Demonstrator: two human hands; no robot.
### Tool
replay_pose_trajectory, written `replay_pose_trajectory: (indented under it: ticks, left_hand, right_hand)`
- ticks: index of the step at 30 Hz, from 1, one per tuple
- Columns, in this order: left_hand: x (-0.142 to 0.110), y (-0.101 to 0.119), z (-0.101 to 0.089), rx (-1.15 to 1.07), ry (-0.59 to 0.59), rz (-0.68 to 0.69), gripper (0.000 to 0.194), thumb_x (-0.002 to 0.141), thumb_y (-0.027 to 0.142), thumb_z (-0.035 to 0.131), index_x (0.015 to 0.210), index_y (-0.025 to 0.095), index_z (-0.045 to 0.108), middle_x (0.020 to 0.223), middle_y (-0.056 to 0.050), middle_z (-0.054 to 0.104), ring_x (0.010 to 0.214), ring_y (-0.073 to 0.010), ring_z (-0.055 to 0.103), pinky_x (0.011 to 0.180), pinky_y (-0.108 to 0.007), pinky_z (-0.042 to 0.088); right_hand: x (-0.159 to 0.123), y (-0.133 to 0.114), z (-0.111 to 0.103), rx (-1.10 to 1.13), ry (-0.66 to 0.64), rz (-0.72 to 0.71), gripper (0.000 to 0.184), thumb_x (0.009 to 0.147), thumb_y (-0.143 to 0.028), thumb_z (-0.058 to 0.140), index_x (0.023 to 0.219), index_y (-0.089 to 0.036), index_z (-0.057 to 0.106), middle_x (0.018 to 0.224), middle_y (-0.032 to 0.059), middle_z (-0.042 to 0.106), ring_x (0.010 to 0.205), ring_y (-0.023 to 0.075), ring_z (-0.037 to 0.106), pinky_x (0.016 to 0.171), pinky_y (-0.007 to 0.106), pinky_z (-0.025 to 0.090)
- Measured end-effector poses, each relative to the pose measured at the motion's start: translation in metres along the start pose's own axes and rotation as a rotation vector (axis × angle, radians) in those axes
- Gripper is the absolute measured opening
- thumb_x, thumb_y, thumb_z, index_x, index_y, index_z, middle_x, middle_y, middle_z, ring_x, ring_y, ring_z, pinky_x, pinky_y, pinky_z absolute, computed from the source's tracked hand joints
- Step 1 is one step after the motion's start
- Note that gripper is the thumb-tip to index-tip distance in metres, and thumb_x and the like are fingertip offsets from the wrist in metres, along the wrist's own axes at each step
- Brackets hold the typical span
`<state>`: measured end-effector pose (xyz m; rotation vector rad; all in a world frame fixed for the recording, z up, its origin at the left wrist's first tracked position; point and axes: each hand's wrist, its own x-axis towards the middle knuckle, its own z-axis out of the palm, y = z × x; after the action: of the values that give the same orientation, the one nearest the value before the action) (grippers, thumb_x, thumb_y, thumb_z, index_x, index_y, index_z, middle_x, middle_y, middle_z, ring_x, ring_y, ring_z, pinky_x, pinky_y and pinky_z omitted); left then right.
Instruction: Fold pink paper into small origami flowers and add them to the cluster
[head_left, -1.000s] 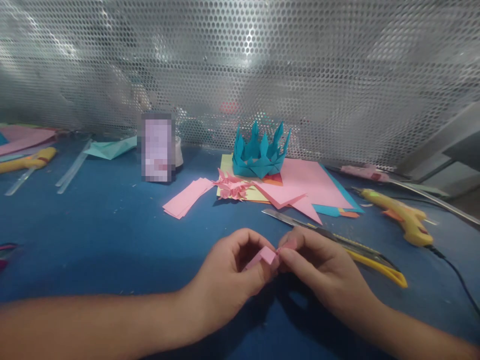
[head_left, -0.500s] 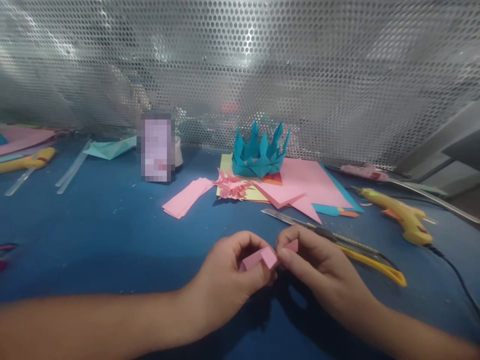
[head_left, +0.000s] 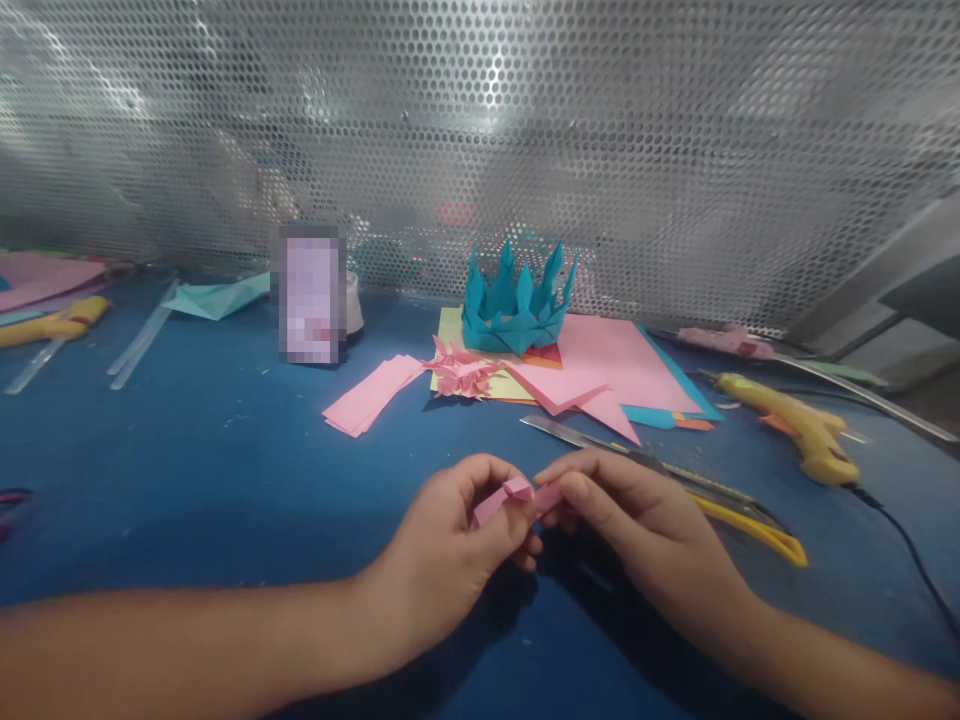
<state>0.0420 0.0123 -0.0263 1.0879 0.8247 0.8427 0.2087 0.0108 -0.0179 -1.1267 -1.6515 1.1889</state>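
Note:
My left hand [head_left: 457, 530] pinches a small folded strip of pink paper [head_left: 491, 505] between thumb and fingers, just above the blue table. At the strip's right end is my right hand [head_left: 637, 520], its fingertips closed around the paper and partly hiding it. Beyond my hands lie a fanned stack of pink paper strips [head_left: 375, 395] and a cluster of small folded pink pieces [head_left: 461, 372]. A utility knife [head_left: 720, 495] with its blade out lies behind and to the right of my right hand.
A blue folded-paper crown [head_left: 516, 315] stands on coloured paper sheets [head_left: 622, 360]. To the right is a yellow glue gun [head_left: 795, 420] with a cord; another yellow glue gun [head_left: 60, 325] lies far left. A blurred upright panel [head_left: 311, 300] stands before the perforated metal wall [head_left: 405, 130].
The folded end of the pink strip has turned and now shows less of its face. My right hand's fingers have shifted left along the strip, and its thumb has lifted slightly.

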Motion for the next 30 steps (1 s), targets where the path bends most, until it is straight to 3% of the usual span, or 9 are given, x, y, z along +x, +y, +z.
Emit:
replay_pose_trajectory:
  ticks: [4,11,19,22,25,27,30]
  left_hand:
    - [-0.001,-0.001,0.0,0.034,0.007,-0.009,0.024,0.081,0.036,0.059,0.078,0.014,0.051,0.065,0.003,0.053,0.058,-0.0073,0.052,0.06,-0.021,0.045]
    - [-0.003,-0.002,0.0,0.139,-0.002,-0.043,0.022,0.077,0.033,0.063,0.079,0.015,0.051,0.066,0.002,0.054,0.06,-0.0088,0.049,0.058,-0.022,0.041]
    - [0.0,0.003,0.002,0.125,0.053,-0.059,0.02,0.079,0.032,0.06,0.082,0.014,0.051,0.064,0.003,0.053,0.057,-0.0068,0.047,0.056,-0.019,0.042]
    - [0.002,0.006,0.001,0.144,0.045,-0.08,0.019,0.078,0.03,0.06,0.081,0.014,0.051,0.063,0.004,0.052,0.054,-0.0062,0.046,0.053,-0.019,0.04]
    - [0.003,0.007,0.001,0.201,0.029,-0.078,0.013,0.076,0.025,0.06,0.077,0.014,0.053,0.059,0.006,0.049,0.051,-0.005,0.042,0.049,-0.018,0.034]
    - [0.003,0.007,0.0,0.243,0.019,-0.075,0.008,0.074,0.02,0.059,0.073,0.014,0.055,0.058,0.006,0.047,0.05,-0.005,0.039,0.048,-0.018,0.032]
    - [0.003,0.006,-0.001,0.252,-0.008,-0.102,0.007,0.072,0.017,0.057,0.077,0.013,0.059,0.061,0.004,0.05,0.053,-0.0063,0.042,0.05,-0.019,0.034]
  right_hand:
    - [0.001,-0.001,0.0,0.064,-0.054,0.04,0.014,0.084,-0.03,0.058,0.075,-0.019,0.058,0.067,-0.0007,0.063,0.061,0.0117,0.061,0.059,0.022,0.051]
    - [-0.001,-0.001,-0.001,-0.122,0.011,-0.011,0.022,0.085,-0.031,0.053,0.066,-0.019,0.052,0.058,-0.003,0.053,0.053,0.0095,0.05,0.05,0.019,0.044]
    - [0.002,0.0,0.0,-0.121,-0.021,0.074,0.016,0.085,-0.03,0.051,0.072,-0.019,0.05,0.064,-0.0016,0.053,0.059,0.0119,0.053,0.055,0.023,0.047]
    - [0.001,0.002,0.0,-0.147,-0.051,-0.03,0.005,0.082,-0.02,0.052,0.087,-0.02,0.052,0.078,0.0009,0.057,0.068,0.0137,0.058,0.061,0.026,0.05]
    - [-0.002,0.001,-0.001,-0.231,-0.098,-0.247,0.027,0.077,-0.011,0.055,0.101,-0.024,0.054,0.093,0.0032,0.055,0.083,0.0157,0.057,0.074,0.028,0.05]
    - [-0.003,0.0,-0.002,-0.274,-0.109,-0.328,0.025,0.078,-0.009,0.055,0.097,-0.025,0.058,0.09,0.0025,0.052,0.082,0.0146,0.056,0.071,0.025,0.049]
    - [-0.003,0.001,-0.004,-0.304,-0.101,-0.323,0.02,0.084,-0.01,0.049,0.092,-0.025,0.059,0.084,0.0017,0.053,0.075,0.0133,0.055,0.067,0.025,0.047]
